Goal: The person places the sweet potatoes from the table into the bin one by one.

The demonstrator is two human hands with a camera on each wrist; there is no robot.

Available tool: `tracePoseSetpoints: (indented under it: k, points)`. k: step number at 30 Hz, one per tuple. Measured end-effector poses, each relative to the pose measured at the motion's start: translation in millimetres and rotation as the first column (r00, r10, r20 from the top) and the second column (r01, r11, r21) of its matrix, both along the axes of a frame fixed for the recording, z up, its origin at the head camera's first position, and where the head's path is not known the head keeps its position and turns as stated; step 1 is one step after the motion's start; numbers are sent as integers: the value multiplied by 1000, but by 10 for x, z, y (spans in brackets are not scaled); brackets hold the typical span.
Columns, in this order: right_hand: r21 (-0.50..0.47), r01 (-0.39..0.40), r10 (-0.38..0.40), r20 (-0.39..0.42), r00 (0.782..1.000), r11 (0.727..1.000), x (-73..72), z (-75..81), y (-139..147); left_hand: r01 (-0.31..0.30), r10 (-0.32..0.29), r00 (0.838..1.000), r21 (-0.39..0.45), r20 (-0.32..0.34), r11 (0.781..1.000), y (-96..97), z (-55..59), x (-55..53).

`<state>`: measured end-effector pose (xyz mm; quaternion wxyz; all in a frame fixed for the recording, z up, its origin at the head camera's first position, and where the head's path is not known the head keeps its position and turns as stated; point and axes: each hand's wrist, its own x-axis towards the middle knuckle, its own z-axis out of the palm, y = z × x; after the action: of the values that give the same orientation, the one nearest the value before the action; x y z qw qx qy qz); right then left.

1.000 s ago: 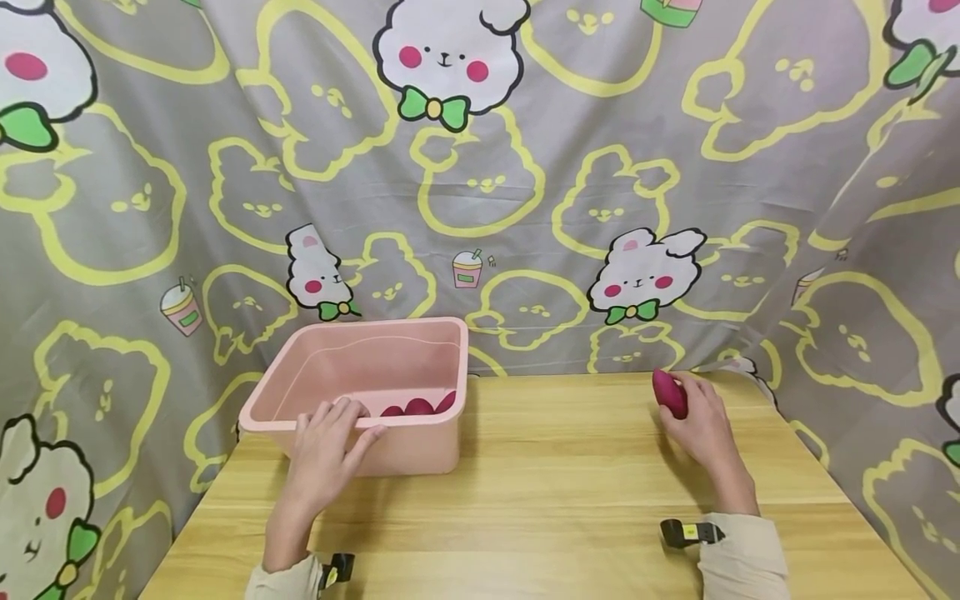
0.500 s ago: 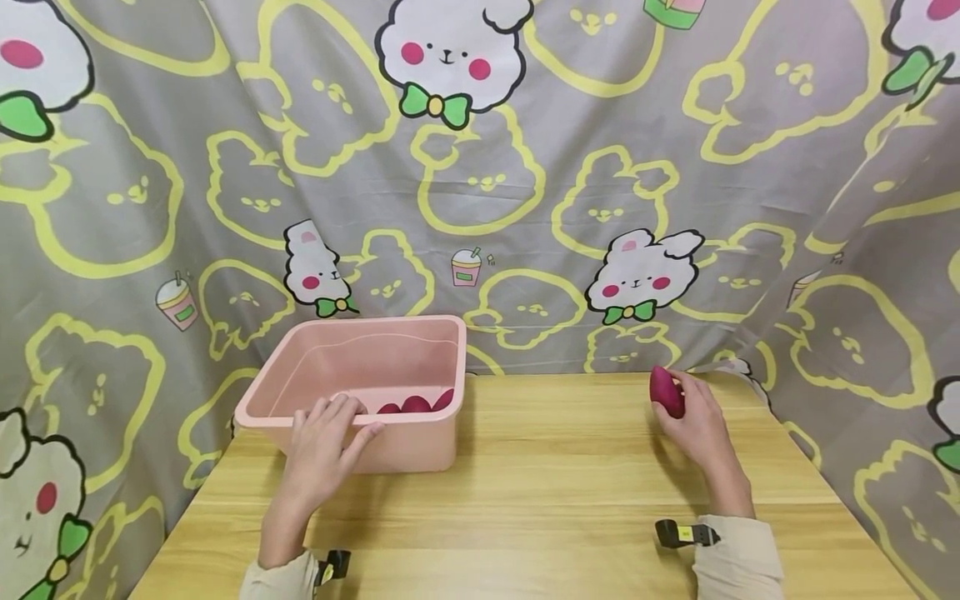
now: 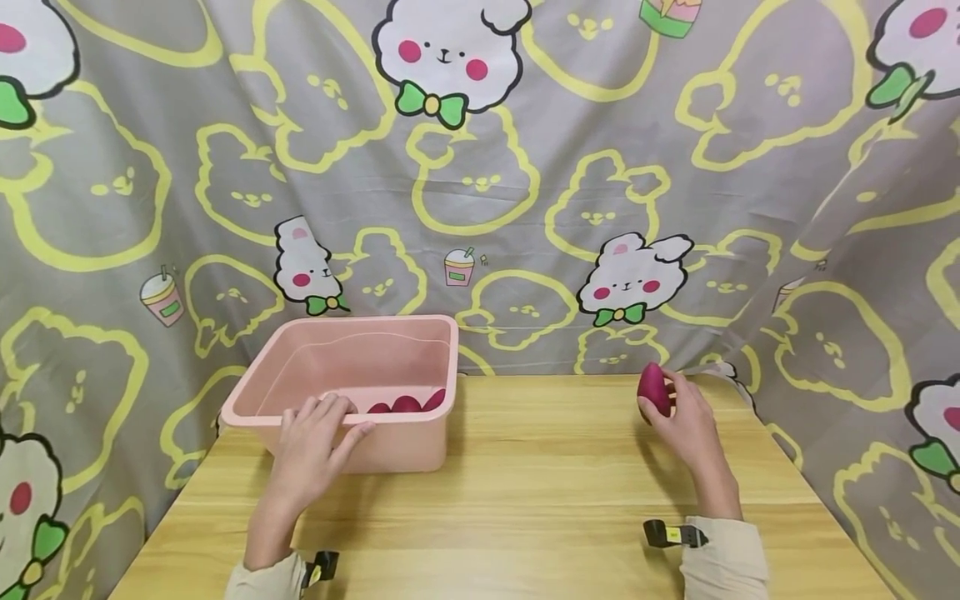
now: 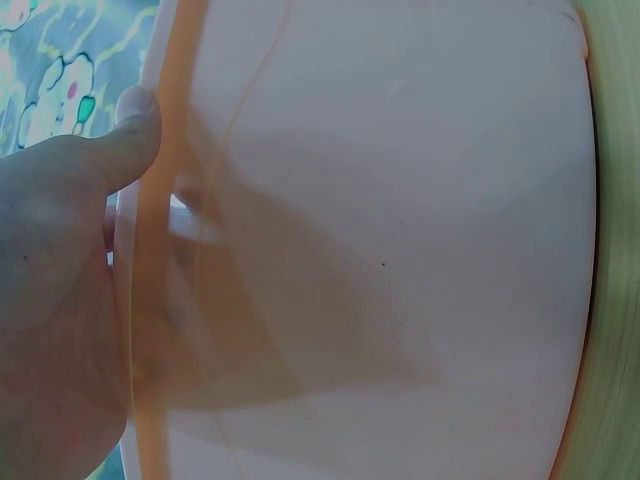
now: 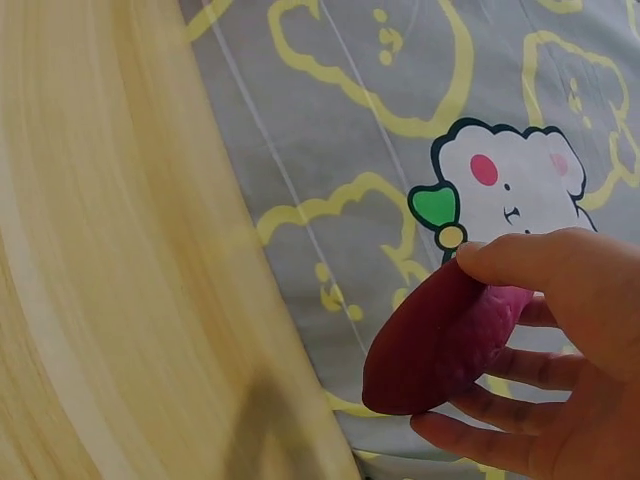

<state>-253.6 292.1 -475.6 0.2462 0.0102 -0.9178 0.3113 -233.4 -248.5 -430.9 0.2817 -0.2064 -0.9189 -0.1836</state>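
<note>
My left hand grips the front rim of a pink plastic bin, fingers over the edge and thumb on the outer side. The left wrist view shows the thumb against the rim of the bin; the fingers are mostly hidden behind it. Several purplish-red sweet potatoes lie inside the bin near its front wall, partly hidden. Over the table's far right part, my right hand holds another sweet potato between thumb and fingers. In the right wrist view this sweet potato is tapered and tilted.
The bin stands on a light wooden table, at the back left. A grey curtain with yellow outlines and white cartoon animals hangs behind the table and along both sides.
My right hand has turned the sweet potato more upright and shifted slightly left in view. The left hand keeps its hold on the bin. The whole head view has drifted a little.
</note>
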Motion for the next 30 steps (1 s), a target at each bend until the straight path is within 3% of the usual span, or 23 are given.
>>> tracePoseSetpoints:
  k: [10,30]
  points:
    - [-32,29,-29,24,999,999,44,122,-83,6,-6,1000,-1,-24,1000,-9,18,2]
    - [-51,28,-28,-14,999,998,131,281,-180,0,0,1000,-7,-11,1000,-13,11,10]
